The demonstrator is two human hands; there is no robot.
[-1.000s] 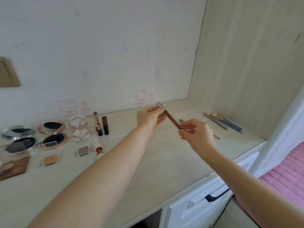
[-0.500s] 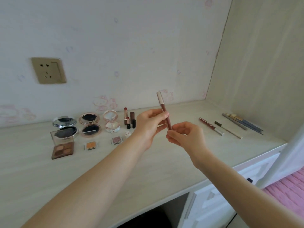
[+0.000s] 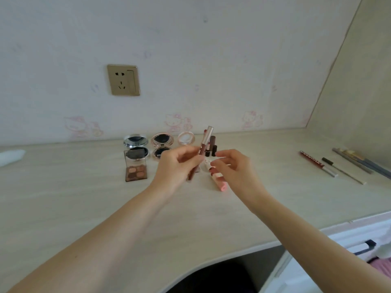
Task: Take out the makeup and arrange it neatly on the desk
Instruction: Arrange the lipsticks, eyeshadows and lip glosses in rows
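Most of the makeup's already lined up on the bench [image 3: 84, 208] behind your hands. Your left hand [image 3: 177, 168] pinches a lip pencil [image 3: 203, 145], your right hand [image 3: 232, 166] hangs loosely curled beside it, holding nothing. Only that pencil's left, I'd guess.

Home bedroom: cartoon-cat wallpaper [image 3: 175, 121], desk [image 3: 84, 197], wall socket [image 3: 123, 80].

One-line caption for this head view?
Left hand holds a brown lip pencil upright; right hand hovers beside, above arranged makeup.
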